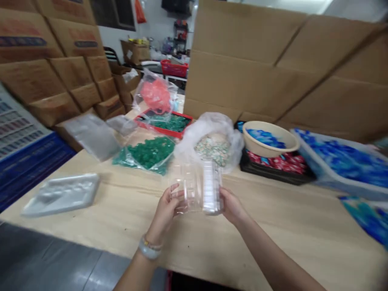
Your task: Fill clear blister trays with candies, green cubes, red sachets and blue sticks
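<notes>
We hold clear plastic things up over the middle of the desk (127, 210). Our left hand (166, 206) has its fingers round a thin clear tray (188, 188). Our right hand (233, 205) grips the right side of a stack of clear trays (211, 189). The thin tray and the stack are side by side, but we cannot tell if they touch.

Just past them is a white bag (209, 125) with small pale bits inside. To its left we see a clear bag of green bits (150, 151), and a red tray (178, 132) behind that. Far right, a cream tub (273, 150) sits on a black tray (273, 173), beside a big bin of blue bits (351, 161).

A flat clear pack (65, 194) lies near the left edge. Wood shows between it and our left hand, and also between our right hand and the blue bin.
</notes>
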Demonstrator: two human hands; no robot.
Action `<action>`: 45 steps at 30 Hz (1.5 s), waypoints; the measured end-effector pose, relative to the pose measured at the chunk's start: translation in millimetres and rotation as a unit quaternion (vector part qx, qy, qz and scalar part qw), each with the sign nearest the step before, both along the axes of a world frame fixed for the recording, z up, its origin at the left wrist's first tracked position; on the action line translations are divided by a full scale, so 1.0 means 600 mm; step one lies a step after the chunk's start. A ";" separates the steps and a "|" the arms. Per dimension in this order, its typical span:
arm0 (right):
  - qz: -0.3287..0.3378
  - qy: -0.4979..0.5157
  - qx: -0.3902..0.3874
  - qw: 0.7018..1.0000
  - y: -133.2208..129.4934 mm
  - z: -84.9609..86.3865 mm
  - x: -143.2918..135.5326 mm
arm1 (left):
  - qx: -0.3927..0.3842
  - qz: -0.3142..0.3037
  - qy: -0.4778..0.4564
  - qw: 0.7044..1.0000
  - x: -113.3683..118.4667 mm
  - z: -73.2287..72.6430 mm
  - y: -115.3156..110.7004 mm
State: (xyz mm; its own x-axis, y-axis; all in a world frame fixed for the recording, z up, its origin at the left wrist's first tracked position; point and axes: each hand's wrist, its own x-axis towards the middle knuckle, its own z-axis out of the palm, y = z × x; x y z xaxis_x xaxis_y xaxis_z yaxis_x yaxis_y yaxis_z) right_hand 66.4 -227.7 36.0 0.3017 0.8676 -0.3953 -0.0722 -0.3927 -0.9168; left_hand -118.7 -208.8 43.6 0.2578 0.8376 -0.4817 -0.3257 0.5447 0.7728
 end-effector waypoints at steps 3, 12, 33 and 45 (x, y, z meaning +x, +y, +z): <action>-0.116 0.028 0.018 0.993 -0.057 0.008 0.074 | 0.014 -0.050 0.027 0.998 0.047 -0.006 -0.021; -0.155 -0.280 -0.056 0.946 -0.209 -0.044 0.246 | 0.034 -0.119 0.011 0.992 0.225 0.037 -0.100; -0.066 -0.446 0.038 0.892 -0.250 -0.013 0.316 | 0.441 -0.213 0.523 0.698 0.350 -0.029 -0.149; -0.109 -0.125 -0.015 0.986 -0.275 0.032 0.320 | 0.553 -0.391 0.392 0.623 0.375 0.084 0.010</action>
